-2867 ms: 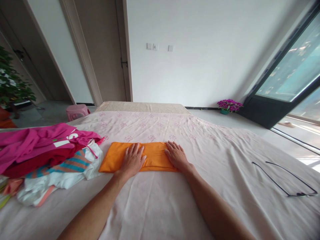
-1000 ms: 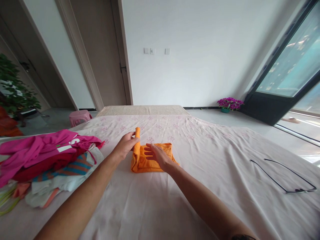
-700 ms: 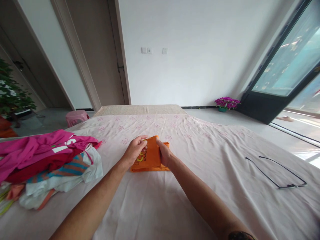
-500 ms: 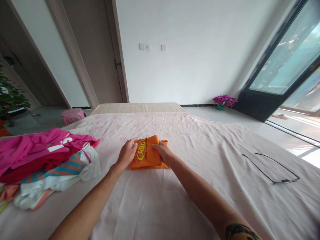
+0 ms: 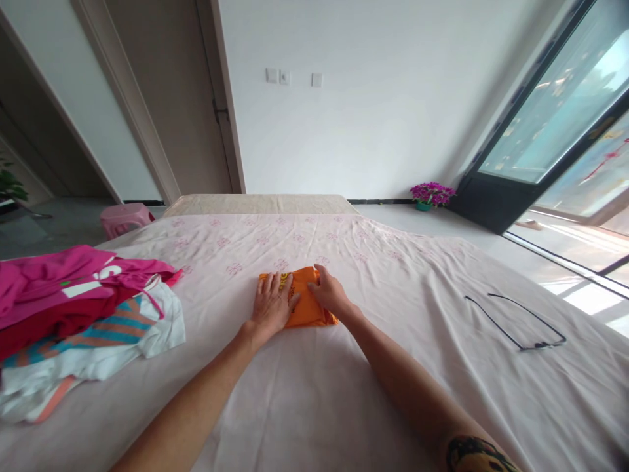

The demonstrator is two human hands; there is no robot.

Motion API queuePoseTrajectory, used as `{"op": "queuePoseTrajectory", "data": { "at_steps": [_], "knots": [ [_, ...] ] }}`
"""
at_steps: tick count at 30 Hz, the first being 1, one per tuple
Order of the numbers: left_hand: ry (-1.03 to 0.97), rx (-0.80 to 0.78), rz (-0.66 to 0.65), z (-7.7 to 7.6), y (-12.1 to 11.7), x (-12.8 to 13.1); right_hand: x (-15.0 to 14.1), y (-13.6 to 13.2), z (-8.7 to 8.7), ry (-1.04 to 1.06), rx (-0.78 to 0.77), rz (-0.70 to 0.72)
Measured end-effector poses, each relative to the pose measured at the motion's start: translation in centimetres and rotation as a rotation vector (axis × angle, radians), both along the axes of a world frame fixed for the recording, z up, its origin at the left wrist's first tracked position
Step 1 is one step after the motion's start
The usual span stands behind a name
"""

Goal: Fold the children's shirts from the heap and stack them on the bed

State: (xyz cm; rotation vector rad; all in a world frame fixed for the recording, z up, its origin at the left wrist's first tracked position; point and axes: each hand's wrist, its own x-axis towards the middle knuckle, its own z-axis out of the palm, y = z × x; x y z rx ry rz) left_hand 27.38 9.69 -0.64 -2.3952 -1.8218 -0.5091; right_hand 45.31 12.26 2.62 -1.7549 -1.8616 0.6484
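A folded orange garment [image 5: 305, 308] with yellow lettering lies in a small flat bundle on the light pink bedsheet [image 5: 314, 393]. My left hand [image 5: 274, 300] rests flat over its left part, fingers spread, and covers most of the print. At the bundle's right edge is my right hand [image 5: 330, 292], its thumb on top of the cloth and its forefinger stretched apart from the thumb along the far corner. The other right-hand fingers are largely hidden.
To the left is a heap of clothes [image 5: 93, 298], pink, red, striped and white. Eyeglasses [image 5: 521, 328] lie on the sheet at right. Beyond the bed stand a pink stool [image 5: 126, 216] and a pot of purple flowers [image 5: 432, 195].
The garment's raised front layer has come down to the right and lies flatter. My left hand has shifted from the left edge onto its top. My right hand's fingers have loosened.
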Motion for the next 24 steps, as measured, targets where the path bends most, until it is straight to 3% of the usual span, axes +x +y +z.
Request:
{"op": "queuePoseTrajectory", "data": {
  "at_steps": [3, 6, 11, 15, 20, 24],
  "knots": [
    [0.025, 0.015, 0.007, 0.1, -0.3, 0.3, -0.2, -0.8, 0.3, -0.261, 0.135, 0.026],
    [0.047, 0.034, 0.003, 0.1, -0.5, 0.4, -0.6, -1.5, -0.4, -0.404, 0.26, 0.151],
    [0.061, 0.069, -0.006, -0.1, -0.5, 0.4, 0.3, -1.3, -2.2, -0.436, 0.136, 0.266],
    [0.051, 0.094, -0.032, 0.1, -1.0, 0.3, 2.3, -0.2, -2.6, -0.316, 0.113, 0.307],
    [-0.009, 0.15, -0.164, 0.8, -3.1, 1.9, 5.2, 0.4, -3.4, -0.093, 0.206, 0.093],
    [-0.086, 0.103, -0.196, 2.0, -4.9, 4.4, 6.2, -0.4, -3.1, -0.108, 0.234, -0.067]
  ]
}}
